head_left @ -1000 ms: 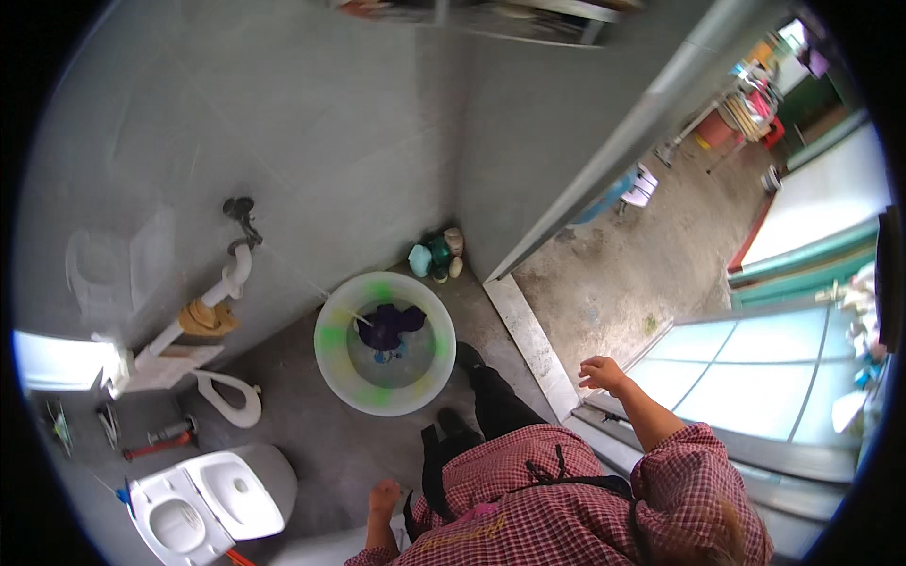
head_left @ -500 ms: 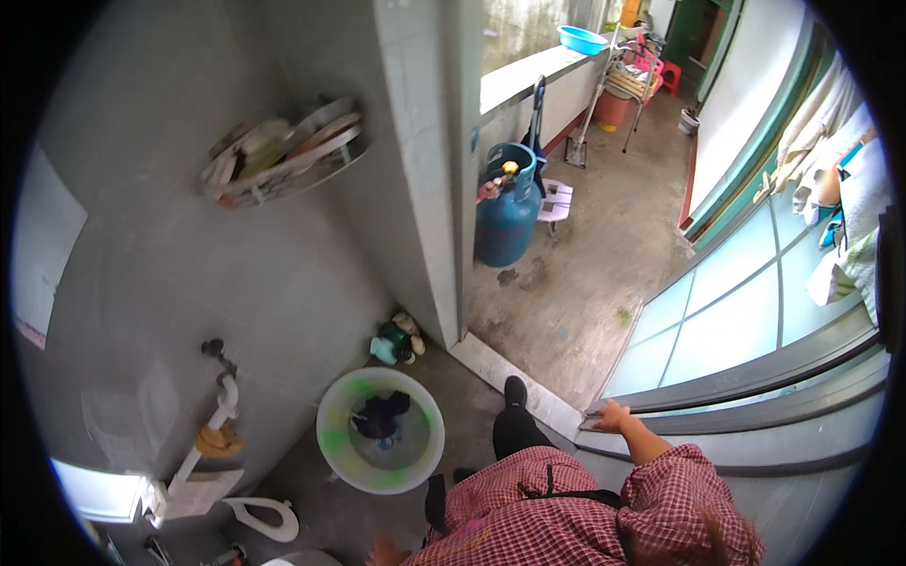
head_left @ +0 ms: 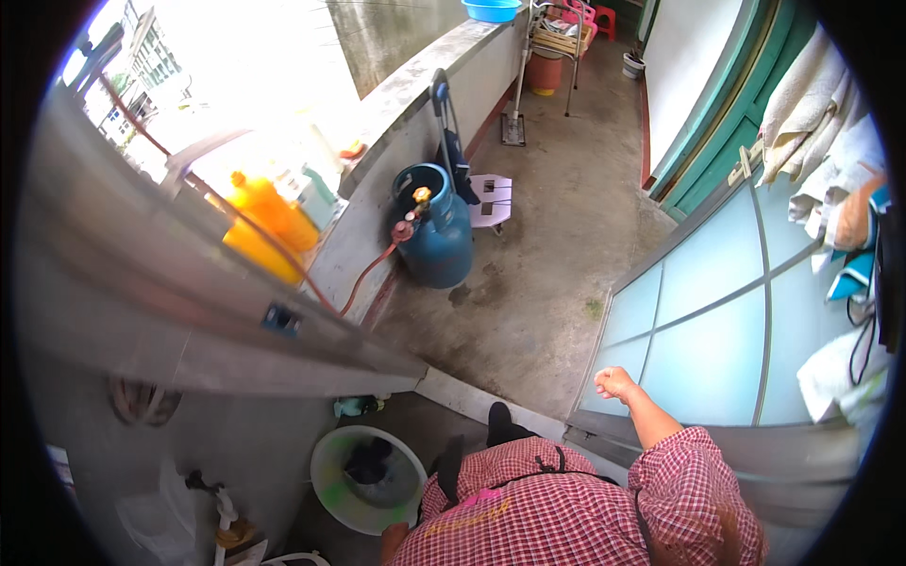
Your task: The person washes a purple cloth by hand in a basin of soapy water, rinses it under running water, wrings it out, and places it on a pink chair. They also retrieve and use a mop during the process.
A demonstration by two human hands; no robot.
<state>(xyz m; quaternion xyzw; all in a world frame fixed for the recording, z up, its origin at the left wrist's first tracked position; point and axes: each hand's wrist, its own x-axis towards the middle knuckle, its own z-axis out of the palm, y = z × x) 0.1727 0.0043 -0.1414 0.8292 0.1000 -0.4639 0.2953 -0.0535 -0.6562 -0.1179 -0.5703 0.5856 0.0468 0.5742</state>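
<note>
"Basin?"
"One pale, green-patched, round plastic basin (head_left: 332, 479), on grey floor (head_left: 411, 418); dark crumpled cloth (head_left: 370, 460) inside, not lifted out."
"Hands?"
"Apart. Left hand (head_left: 394, 543): near basin, grip unclear. Right hand (head_left: 615, 382): curled, seemingly empty, near frosted-glass door (head_left: 708, 354)."

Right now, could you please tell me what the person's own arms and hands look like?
The right sleeve is loose, red-and-white checked, and ends near the elbow. The right hand and left hand are without gloves; the left shows only partly.
</note>
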